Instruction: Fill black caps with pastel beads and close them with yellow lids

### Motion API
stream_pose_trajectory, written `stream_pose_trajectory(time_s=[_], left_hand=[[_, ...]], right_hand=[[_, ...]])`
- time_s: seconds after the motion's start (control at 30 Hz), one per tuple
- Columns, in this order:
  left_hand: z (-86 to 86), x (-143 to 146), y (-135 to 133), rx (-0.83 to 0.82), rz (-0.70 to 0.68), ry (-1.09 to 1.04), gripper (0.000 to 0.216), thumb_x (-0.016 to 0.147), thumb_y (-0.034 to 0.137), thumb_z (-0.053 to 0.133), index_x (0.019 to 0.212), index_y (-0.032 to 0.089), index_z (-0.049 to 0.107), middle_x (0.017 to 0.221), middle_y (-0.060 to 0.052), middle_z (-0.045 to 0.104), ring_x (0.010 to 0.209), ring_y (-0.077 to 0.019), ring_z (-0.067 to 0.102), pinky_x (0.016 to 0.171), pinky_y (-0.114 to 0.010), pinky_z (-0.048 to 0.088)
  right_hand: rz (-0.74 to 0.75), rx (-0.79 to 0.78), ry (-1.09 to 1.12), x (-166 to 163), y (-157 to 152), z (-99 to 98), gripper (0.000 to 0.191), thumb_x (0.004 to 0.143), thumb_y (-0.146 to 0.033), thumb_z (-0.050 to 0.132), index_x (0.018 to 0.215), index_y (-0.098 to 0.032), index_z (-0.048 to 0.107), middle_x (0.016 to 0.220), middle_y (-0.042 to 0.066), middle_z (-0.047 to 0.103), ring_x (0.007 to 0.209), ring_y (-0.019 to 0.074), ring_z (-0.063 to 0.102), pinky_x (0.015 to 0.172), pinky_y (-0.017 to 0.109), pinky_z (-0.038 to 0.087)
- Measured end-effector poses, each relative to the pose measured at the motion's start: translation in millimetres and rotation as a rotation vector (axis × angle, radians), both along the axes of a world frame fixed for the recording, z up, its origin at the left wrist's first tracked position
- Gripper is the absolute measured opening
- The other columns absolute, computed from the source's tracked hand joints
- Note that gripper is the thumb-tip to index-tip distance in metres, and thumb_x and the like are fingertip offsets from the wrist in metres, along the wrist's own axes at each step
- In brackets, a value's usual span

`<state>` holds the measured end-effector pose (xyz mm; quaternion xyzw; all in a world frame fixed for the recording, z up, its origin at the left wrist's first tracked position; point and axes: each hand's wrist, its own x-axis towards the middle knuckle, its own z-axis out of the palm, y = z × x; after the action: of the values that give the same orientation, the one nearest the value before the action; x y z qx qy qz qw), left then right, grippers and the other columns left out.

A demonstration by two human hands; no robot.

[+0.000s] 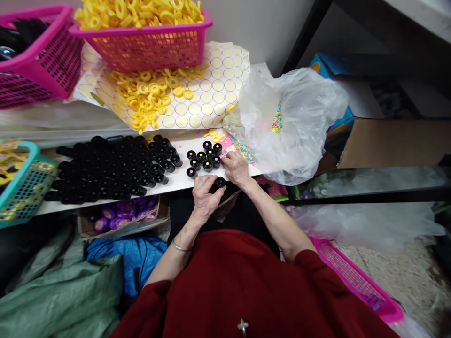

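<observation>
My left hand (204,195) is closed around a small black tube (219,183) at the table's front edge. My right hand (235,168) hovers just beside it, fingers curled toward a scatter of tiny coloured beads (237,146); whether it pinches one I cannot make out. Several upright black tubes with coloured beads in their tops (204,157) stand right behind my hands. A large pile of black tubes lying on their sides (112,166) fills the table to the left.
A clear plastic bag (292,117) holding beads lies to the right. Loose yellow rings (151,96) rest on a sticker sheet (211,94). Behind stand pink baskets (148,44), one full of yellow rings, and a teal basket (24,185) sits at left.
</observation>
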<state>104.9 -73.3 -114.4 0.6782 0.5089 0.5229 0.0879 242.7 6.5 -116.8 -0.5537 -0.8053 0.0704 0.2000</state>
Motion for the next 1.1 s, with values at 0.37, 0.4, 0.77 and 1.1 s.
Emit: stream_pose_trajectory(time_s=[0.37, 0.4, 0.77, 1.1], left_hand=[[1.9, 1, -5, -0.046, 0.016, 0.035, 0.018, 0.072, 0.026, 0.071, 0.088, 0.020, 0.067, 0.081, -0.002, 0.067, 0.078, -0.0178, 0.059, 0.074, -0.034, 0.051], [1.8, 0, -5, -0.048, 0.018, 0.037, 0.018, 0.072, 0.026, 0.071, 0.088, 0.020, 0.067, 0.082, -0.003, 0.067, 0.079, -0.0179, 0.059, 0.074, -0.034, 0.051], [-3.6, -4, -5, -0.042, 0.014, 0.014, 0.023, 0.071, 0.027, 0.073, 0.092, 0.020, 0.068, 0.084, -0.003, 0.068, 0.079, -0.0183, 0.058, 0.074, -0.034, 0.051], [-17.5, 5, 14, -0.156, -0.043, -0.068, 0.028, 0.069, 0.030, 0.076, 0.094, 0.020, 0.069, 0.087, -0.004, 0.068, 0.083, -0.0191, 0.058, 0.074, -0.034, 0.052]], right_hand=[[-0.094, 0.014, -0.030, 0, 7, 7.0, 0.022, 0.086, -0.011, 0.042, 0.090, -0.014, 0.064, 0.091, 0.012, 0.060, 0.089, 0.0253, 0.047, 0.073, 0.034, 0.033], [-0.113, 0.025, 0.003, 2, 6, 6.0, 0.021, 0.085, -0.011, 0.042, 0.089, -0.014, 0.063, 0.091, 0.012, 0.060, 0.089, 0.0254, 0.048, 0.074, 0.034, 0.034], [-0.145, 0.117, 0.396, 35, 8, -10.0, 0.020, 0.082, -0.010, 0.039, 0.081, -0.020, 0.057, 0.085, 0.008, 0.056, 0.085, 0.0214, 0.052, 0.079, 0.033, 0.043], [-0.082, -0.021, 0.034, 33, 0, -2.6, 0.022, 0.087, -0.018, 0.044, 0.073, -0.017, 0.061, 0.087, 0.010, 0.057, 0.085, 0.0221, 0.048, 0.071, 0.032, 0.039]])
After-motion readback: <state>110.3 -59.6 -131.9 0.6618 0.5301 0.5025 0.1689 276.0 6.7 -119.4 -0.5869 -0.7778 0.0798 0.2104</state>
